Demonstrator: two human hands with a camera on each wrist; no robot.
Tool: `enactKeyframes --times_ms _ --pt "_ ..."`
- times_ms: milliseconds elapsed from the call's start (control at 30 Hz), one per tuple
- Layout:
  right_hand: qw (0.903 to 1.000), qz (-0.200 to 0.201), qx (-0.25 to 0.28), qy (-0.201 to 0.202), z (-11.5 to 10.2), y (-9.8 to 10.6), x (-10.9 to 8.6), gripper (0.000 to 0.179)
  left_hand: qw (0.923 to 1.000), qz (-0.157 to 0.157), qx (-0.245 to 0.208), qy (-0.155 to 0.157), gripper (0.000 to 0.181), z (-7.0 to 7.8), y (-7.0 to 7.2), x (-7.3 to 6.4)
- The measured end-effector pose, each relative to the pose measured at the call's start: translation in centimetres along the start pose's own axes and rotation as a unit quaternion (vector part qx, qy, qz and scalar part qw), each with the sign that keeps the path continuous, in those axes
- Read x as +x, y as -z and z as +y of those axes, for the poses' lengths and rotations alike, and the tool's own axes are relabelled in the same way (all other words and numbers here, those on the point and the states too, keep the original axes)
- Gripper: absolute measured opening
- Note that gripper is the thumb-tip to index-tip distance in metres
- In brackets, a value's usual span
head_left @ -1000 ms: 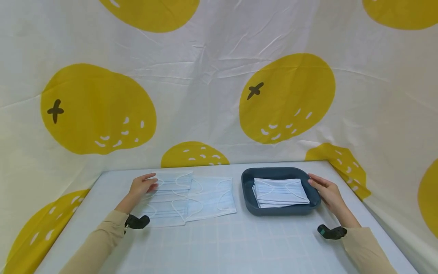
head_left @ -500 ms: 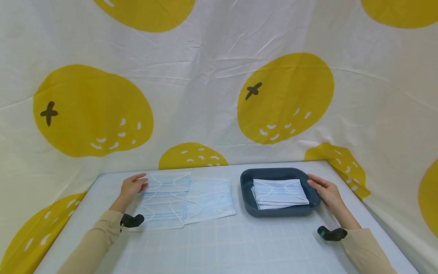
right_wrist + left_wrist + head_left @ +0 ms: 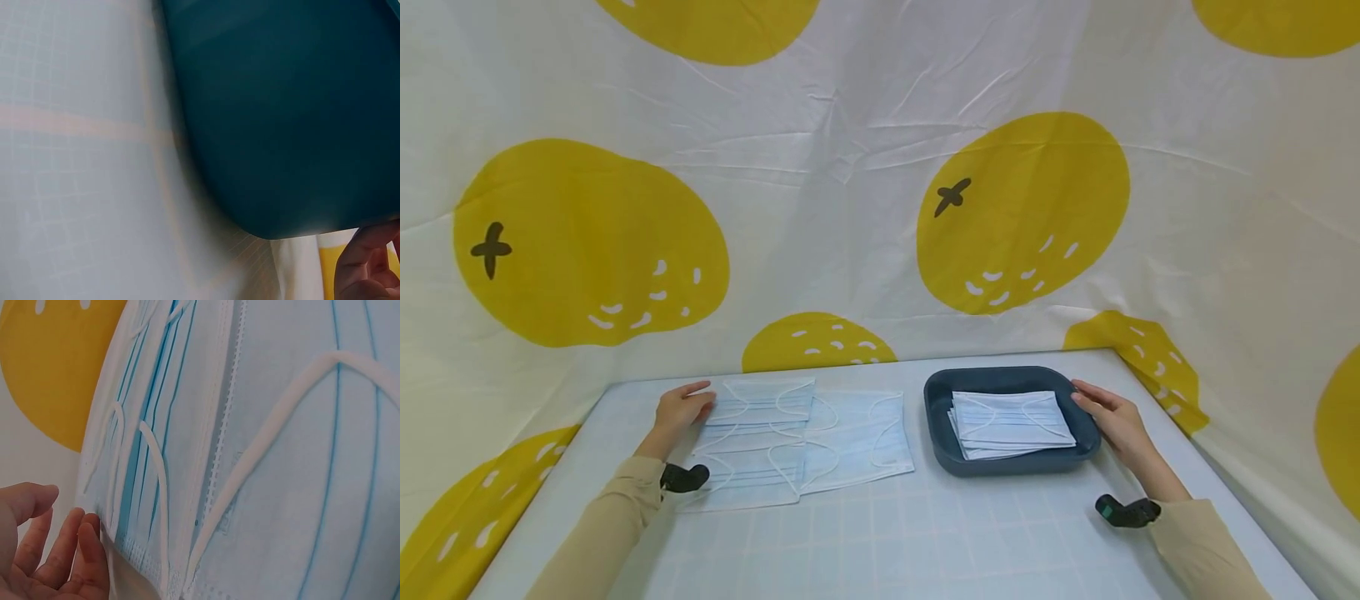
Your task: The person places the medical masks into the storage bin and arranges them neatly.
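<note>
Masks (image 3: pixel 859 425) lay flat and partly overlapping on the table (image 3: pixel 880 554), their long sides running from left to right. Their short left ends faced the left hand (image 3: pixel 675 415), much the nearer of the two; the backmost mask (image 3: pixel 775 402) was just to the right of its fingertips. That hand's thumb stood apart from its loosely bent fingers, with nothing clamped between; whether they touched the edge I could not tell. To the right of the spread, a tray (image 3: pixel 1015 467) held a pile (image 3: pixel 1011 421) of similar masks. The right hand (image 3: pixel 1116 425) touched the tray's right end; how its fingers closed there was unclear. The masks looked thin, pleated and pale blue, with loose white ear loops (image 3: pixel 339 357).
</note>
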State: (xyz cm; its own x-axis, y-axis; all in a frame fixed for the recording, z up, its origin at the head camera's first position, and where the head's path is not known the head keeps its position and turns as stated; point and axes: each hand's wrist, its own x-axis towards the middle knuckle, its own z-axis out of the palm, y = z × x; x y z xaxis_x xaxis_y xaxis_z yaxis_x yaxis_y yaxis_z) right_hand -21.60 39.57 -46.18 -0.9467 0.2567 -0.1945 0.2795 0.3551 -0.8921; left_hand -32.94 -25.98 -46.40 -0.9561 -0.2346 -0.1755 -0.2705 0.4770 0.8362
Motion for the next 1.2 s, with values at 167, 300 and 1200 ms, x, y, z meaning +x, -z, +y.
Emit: enactKeyframes --times_ms 167,300,1200 --pt "1.0000 0.001 0.001 -0.001 -0.1 0.0 -0.1 0.072 0.9999 -0.008 0.005 0.010 0.052 -0.2 0.0 0.4" --pt "1.0000 0.000 0.003 -0.001 0.0 0.0 -0.1 0.071 0.9997 -0.012 0.009 0.021 0.056 -1.1 -0.1 1.5" --pt "0.9999 0.006 0.011 -0.003 -0.1 -0.2 -0.2 0.070 0.9975 0.012 -0.031 0.063 0.053 -0.8 -1.3 1.2"
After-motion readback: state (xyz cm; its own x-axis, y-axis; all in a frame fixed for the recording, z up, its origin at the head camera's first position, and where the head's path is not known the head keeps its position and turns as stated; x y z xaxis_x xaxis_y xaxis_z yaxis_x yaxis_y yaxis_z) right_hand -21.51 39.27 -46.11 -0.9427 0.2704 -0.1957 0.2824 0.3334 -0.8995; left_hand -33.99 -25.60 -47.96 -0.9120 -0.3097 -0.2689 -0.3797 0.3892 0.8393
